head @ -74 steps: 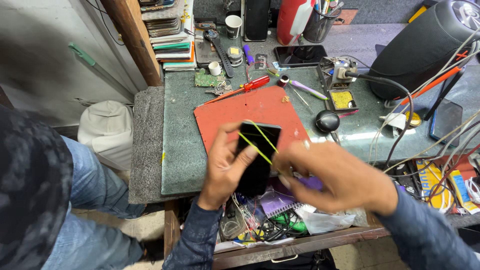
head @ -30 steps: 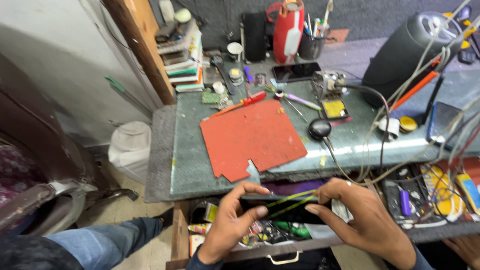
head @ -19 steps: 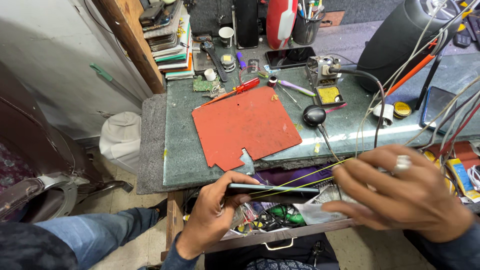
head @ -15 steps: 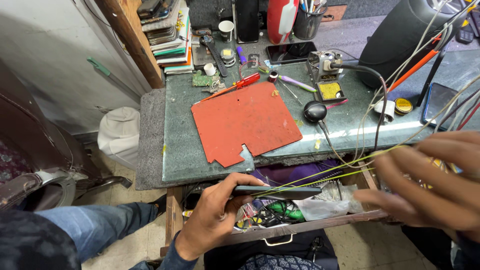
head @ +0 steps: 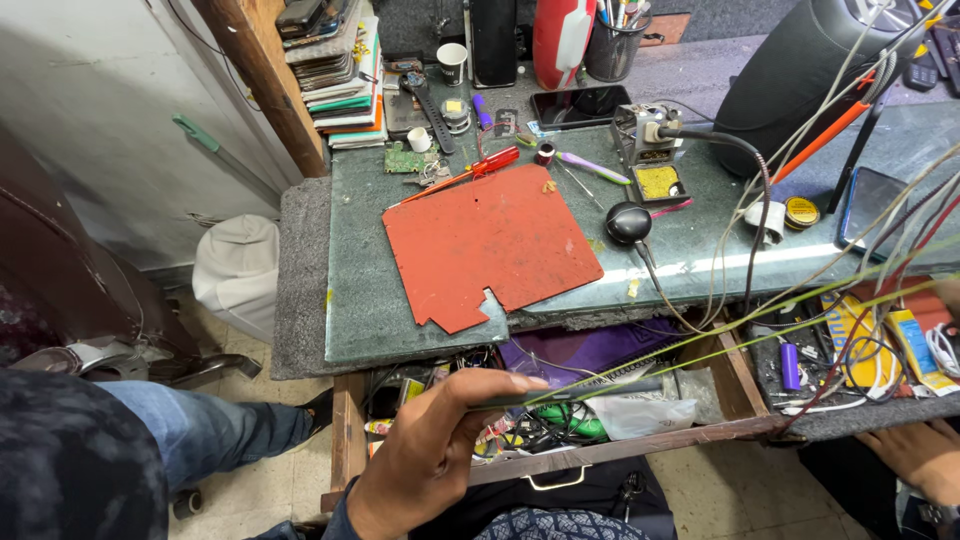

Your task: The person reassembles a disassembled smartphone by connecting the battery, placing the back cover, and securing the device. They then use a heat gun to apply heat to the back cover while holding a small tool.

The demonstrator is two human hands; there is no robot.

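We are gripping the phone (head: pixel 590 392) edge-on in our left hand (head: pixel 430 450); our right hand (head: pixel 915 455) is lying loose, holding nothing, beside the drawer (head: pixel 640 440).

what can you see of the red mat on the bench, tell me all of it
The red mat is a thin, flat sheet that looks like rubber or silicone, roughly rectangular and turned slightly askew on the green stone benchtop. Its near edge has a stepped notch cut out, and its near corner reaches the bench's front edge. A few small specks dot its surface. A red-handled screwdriver lies along its far edge. Neither hand touches it; the left hand is below it, over the open drawer.
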